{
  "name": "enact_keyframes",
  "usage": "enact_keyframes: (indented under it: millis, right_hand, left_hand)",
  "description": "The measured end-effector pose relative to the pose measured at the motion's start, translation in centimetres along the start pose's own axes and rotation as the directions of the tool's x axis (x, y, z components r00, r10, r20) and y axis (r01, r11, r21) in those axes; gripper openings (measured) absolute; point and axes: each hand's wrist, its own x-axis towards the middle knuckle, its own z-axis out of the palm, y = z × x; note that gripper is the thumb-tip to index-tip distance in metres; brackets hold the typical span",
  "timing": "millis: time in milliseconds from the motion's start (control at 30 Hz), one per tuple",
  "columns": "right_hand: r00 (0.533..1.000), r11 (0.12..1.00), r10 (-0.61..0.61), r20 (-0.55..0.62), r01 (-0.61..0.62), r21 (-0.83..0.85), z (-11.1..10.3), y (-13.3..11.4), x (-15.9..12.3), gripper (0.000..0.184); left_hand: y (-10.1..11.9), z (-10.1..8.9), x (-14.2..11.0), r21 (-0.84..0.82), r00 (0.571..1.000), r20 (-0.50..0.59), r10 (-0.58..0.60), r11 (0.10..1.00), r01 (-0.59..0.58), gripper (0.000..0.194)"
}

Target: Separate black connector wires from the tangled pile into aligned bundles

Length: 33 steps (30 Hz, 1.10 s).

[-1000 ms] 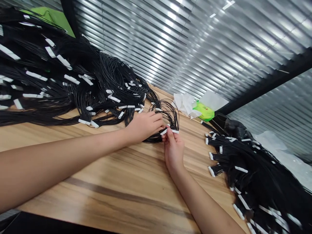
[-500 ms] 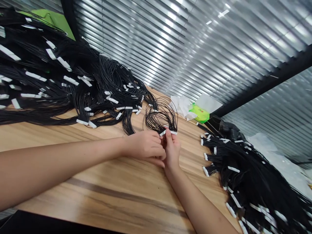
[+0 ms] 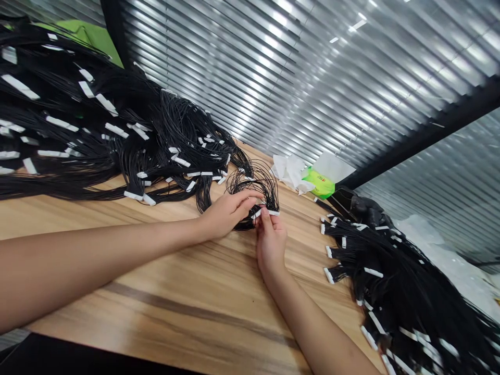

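"Right hand (image 3: pixel 271 242), what did it have?"
"Pinched on the white connectors (image 3: pixel 265 212) of a small black wire bundle (image 3: pixel 253 182), right there at twelve o'clock!"
"Left hand (image 3: pixel 228 214)?"
"Just apart, fingers (image 3: pixel 246 200) lying over the loops! On the wooden table (image 3: pixel 164 307), a big wire heap (image 3: pixel 117 140) sat at ten o'clock, another wire heap (image 3: pixel 394 291) at four, crumpled tissue (image 3: pixel 289 172) at one!"

On the worktop (image 3: pixel 156 291), one heap of connector-tipped wire harnesses (image 3: pixel 117 140) lies to the left and another (image 3: pixel 402 297) to the right. Between them, a small wire bundle (image 3: pixel 252 182) sits at the left hand (image 3: pixel 228 213) and right hand (image 3: pixel 271 245). Crumpled tissue (image 3: pixel 289 172) and a plastic packet (image 3: pixel 318 182) lie behind, before window blinds (image 3: pixel 273 78).
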Motion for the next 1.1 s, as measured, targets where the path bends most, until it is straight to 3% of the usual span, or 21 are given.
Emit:
enact_keyframes:
  millis: [167, 300, 367, 500, 600, 833, 1100]
  right_hand:
    - [1.0, 1.0, -0.01, 0.015, 0.01, -0.007, 0.0, -0.1, 0.0, 0.025]
    - [1.0, 1.0, -0.002, 0.016, 0.002, 0.016, 0.2, -0.3, -0.1, 0.025]
    - [1.0, 0.999, 0.006, 0.015, -0.006, 0.034, 0.2, -0.3, -0.1, 0.025]
    - [1.0, 1.0, 0.001, 0.013, -0.001, -0.001, 0.1, -0.4, -0.1, 0.029]
    - [1.0, 0.999, -0.012, 0.008, 0.012, -0.044, 0.1, -0.3, 0.0, 0.03]
    - [1.0, 1.0, 0.011, -0.007, -0.011, -0.007, 0.1, -0.2, 0.0, 0.03]
    - [1.0, 0.999, 0.015, -0.005, -0.015, -0.041, 0.2, -0.3, -0.1, 0.032]
  left_hand:
    - [-0.1, 0.0, 0.1, 0.113, 0.999, 0.05, 0.002, 0.994, -0.008, 0.032]
    - [-0.1, -0.5, 0.0, 0.281, 0.992, 0.033, 0.118, 0.952, -0.123, 0.03]
    - [-0.4, -0.8, 0.2, 0.429, 0.971, 0.027, 0.237, 0.875, -0.225, 0.024]
    - [-1.0, -1.3, 0.7, 0.651, 0.885, 0.073, 0.459, 0.651, -0.391, 0.022]
    - [-1.2, -1.5, 0.9, 0.694, 0.849, 0.094, 0.52, 0.577, -0.431, 0.024]
    - [-1.3, -1.6, 1.2, 0.725, 0.83, 0.063, 0.554, 0.547, -0.419, 0.022]
    - [-1.4, -2.2, 1.3, 0.763, 0.782, 0.149, 0.606, 0.432, -0.48, 0.019]
